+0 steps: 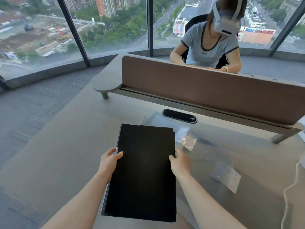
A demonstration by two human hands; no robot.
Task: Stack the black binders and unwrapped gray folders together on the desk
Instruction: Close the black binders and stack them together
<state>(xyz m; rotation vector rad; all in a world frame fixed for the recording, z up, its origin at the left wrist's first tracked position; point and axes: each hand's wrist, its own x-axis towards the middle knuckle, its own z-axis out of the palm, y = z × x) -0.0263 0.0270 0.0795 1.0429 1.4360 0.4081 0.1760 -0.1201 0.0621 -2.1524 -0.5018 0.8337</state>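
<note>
A stack of black binders [143, 171] lies lengthwise in front of me on the grey desk [66, 154], with grey edges showing along its left side. My left hand [109, 160] grips the stack's left edge, thumb on top. My right hand [179, 163] grips the right edge, thumb on the cover. Whether the stack rests on the desk or is lifted slightly I cannot tell. No separate grey folder shows apart from the grey edges in the stack.
Clear plastic wrappers [186, 139] and a wrapper with a white label [227, 176] lie right of the stack. A black cable grommet [179, 116] sits ahead, before a brown divider panel [206, 90]. A person sits opposite. A white cable [287, 195] runs at the right.
</note>
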